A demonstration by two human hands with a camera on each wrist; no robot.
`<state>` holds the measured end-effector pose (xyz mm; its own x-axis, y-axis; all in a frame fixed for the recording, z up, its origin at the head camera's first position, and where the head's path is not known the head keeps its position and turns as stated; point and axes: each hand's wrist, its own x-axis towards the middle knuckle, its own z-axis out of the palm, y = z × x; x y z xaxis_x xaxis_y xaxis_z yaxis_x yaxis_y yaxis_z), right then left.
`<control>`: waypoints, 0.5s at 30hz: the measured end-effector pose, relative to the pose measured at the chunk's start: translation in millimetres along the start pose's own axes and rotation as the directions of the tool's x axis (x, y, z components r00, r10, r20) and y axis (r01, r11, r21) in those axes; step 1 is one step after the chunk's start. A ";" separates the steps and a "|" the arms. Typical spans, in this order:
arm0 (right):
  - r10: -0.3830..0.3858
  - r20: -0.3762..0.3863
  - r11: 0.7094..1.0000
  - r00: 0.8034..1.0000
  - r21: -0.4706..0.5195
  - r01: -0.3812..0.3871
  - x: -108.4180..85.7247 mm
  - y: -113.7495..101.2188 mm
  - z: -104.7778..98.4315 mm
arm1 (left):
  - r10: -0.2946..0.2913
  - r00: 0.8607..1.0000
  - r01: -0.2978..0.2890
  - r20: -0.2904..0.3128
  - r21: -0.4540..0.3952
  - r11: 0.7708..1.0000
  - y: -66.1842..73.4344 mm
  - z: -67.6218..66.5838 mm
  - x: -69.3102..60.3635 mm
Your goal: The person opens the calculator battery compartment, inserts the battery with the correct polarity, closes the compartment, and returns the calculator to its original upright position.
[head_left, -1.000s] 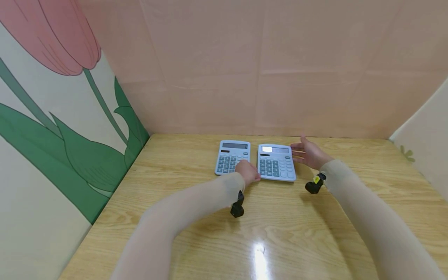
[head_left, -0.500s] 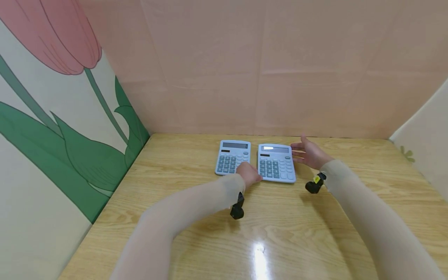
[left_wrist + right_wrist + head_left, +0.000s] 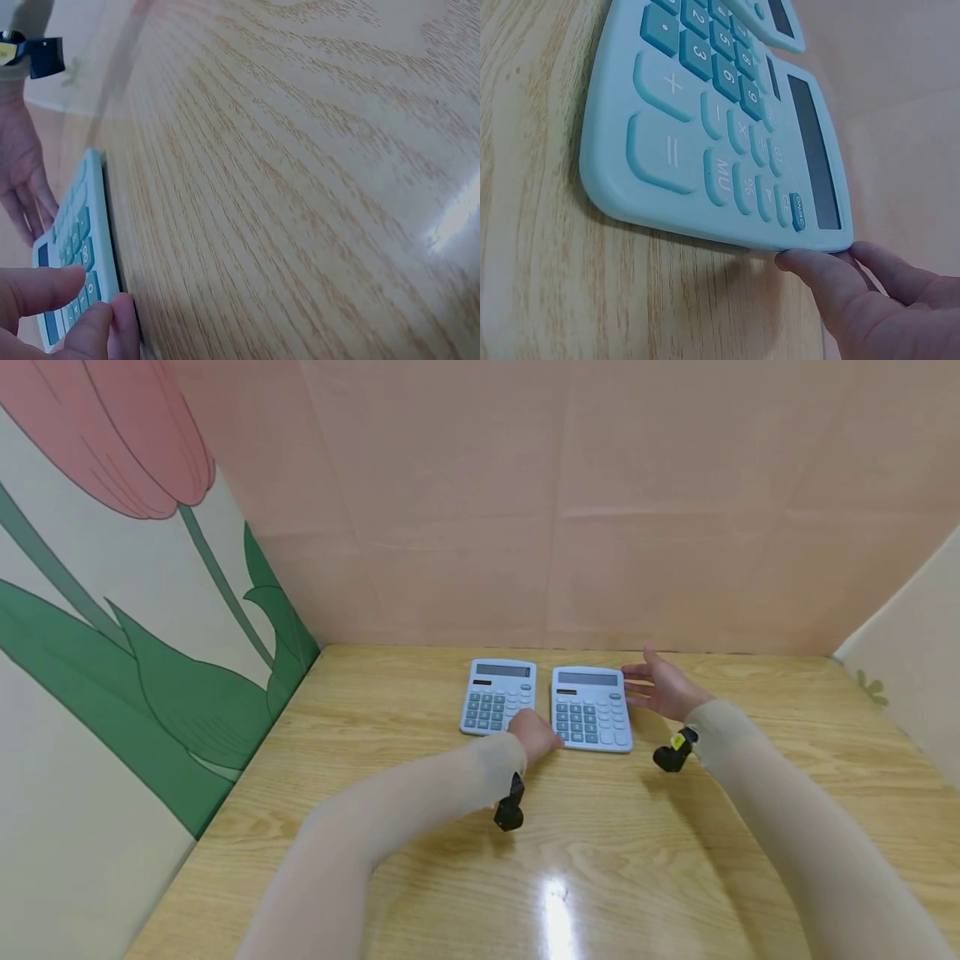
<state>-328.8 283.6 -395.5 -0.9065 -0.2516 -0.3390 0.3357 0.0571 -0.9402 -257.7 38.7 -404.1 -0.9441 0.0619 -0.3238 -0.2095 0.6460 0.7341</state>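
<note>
Two light blue calculators lie side by side near the back of the wooden table. My left hand [image 3: 534, 734] is at the near left corner of the right calculator [image 3: 592, 714], fingers curled. In the left wrist view its thumb [image 3: 49, 289] lies over the keys, with fingertips at the near edge, pinching the corner. My right hand [image 3: 666, 689] has extended fingers, whose tips touch the calculator's right side by the display, as the right wrist view shows. The left calculator [image 3: 498, 689] lies a narrow gap away, its lower right corner hidden behind my left hand.
The wooden table [image 3: 420, 893] stretches toward me, with a bright light reflection near its front. A pink cloth wall [image 3: 555, 527] stands right behind the calculators. A tulip-printed panel [image 3: 135, 610] borders the left side, and a pale panel [image 3: 915, 652] the right.
The bright glare on the right calculator's display has shrunk and gone, as its angle shifted slightly. My left hand has edged a little to the right at its corner. My right hand stays put.
</note>
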 end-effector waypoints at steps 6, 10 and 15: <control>-0.001 0.007 1.000 1.000 -0.025 0.001 -0.8 -0.6 -0.6 | 0.022 1.000 -0.023 0.017 0.033 0.999 -0.1 0.2 2.8; -0.012 0.035 0.993 0.999 -0.117 0.016 -5.9 -3.6 1.3 | 0.097 0.995 -0.099 0.030 0.067 0.993 4.4 -5.5 2.3; -0.078 0.032 0.927 0.996 -0.365 0.084 -21.9 -27.7 10.8 | 0.180 0.984 -0.180 -0.008 0.012 0.984 20.2 -38.2 -4.0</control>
